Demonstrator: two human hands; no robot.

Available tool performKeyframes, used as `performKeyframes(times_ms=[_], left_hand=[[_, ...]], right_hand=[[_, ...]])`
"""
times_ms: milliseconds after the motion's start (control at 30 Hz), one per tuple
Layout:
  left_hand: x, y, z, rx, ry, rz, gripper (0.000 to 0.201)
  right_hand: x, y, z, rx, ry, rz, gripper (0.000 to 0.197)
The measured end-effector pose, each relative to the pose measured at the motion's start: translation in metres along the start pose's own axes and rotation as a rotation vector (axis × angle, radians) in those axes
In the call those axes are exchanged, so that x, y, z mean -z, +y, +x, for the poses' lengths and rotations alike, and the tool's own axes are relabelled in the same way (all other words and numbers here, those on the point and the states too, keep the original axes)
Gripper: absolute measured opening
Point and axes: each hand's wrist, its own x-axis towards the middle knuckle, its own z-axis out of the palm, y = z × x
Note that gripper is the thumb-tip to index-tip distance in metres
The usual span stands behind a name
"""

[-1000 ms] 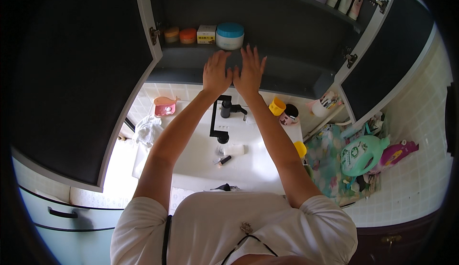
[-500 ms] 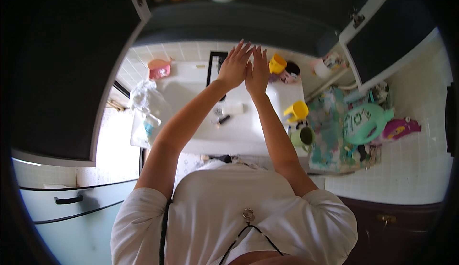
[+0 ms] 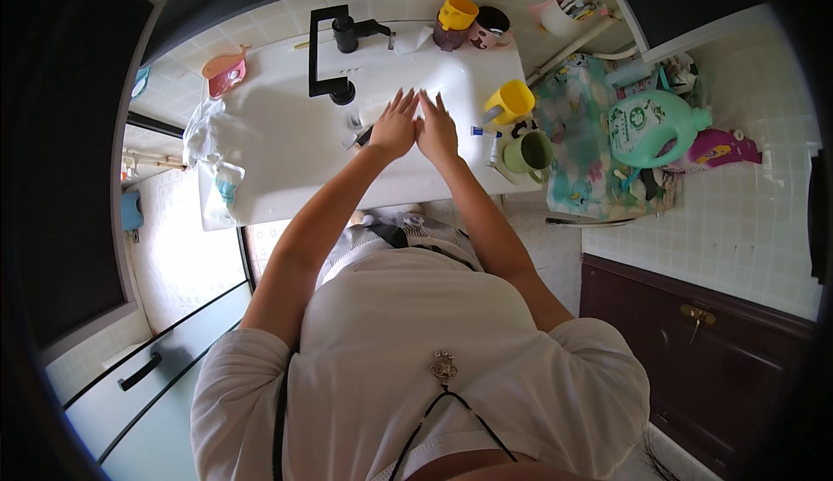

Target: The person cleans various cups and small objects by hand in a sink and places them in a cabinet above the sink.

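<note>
Over the white sink [image 3: 286, 147], my left hand [image 3: 395, 130] and my right hand [image 3: 436, 132] are side by side, backs up. Fingers on both are stretched out and point away from me. They touch or nearly touch along their inner edges, and I see nothing held in either. A small dark object [image 3: 363, 137] shows beside my left hand, partly hidden by it. Beyond the hands stands a black faucet [image 3: 314, 52] with an angular spout. A toothpaste tube [image 3: 495, 149] lies on the rim to the right of my right hand.
At right are a yellow cup [image 3: 514, 98], a green mug [image 3: 526, 153] and a green detergent jug [image 3: 652, 130] on a patterned cover. A pink soap dish [image 3: 226, 73] and a white cloth [image 3: 211, 138] sit at left. Open cabinet doors hang on both sides.
My hands have come lower and nearer to me, staying together with fingers stretched. The view has tilted down, so the cabinet shelf has left the picture and more of the sink shows.
</note>
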Motion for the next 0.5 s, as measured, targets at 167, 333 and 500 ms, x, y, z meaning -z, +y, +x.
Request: performKeyframes(times_ms=[167,333,500], left_hand=[[-0.017,-0.002,-0.01,0.099,-0.199,-0.034,0.059],[0.001,0.005,0.02,0.007,-0.105,-0.03,0.063],[0.009,0.012,0.045,-0.047,-0.113,-0.035,0.064]], right_hand=[[-0.009,0.015,-0.014,-0.035,-0.142,-0.095,0.057],[0.009,0.022,0.006,-0.129,-0.182,0.013,0.054],[0.023,0.026,0.021,-0.167,-0.078,0.077,0.051]])
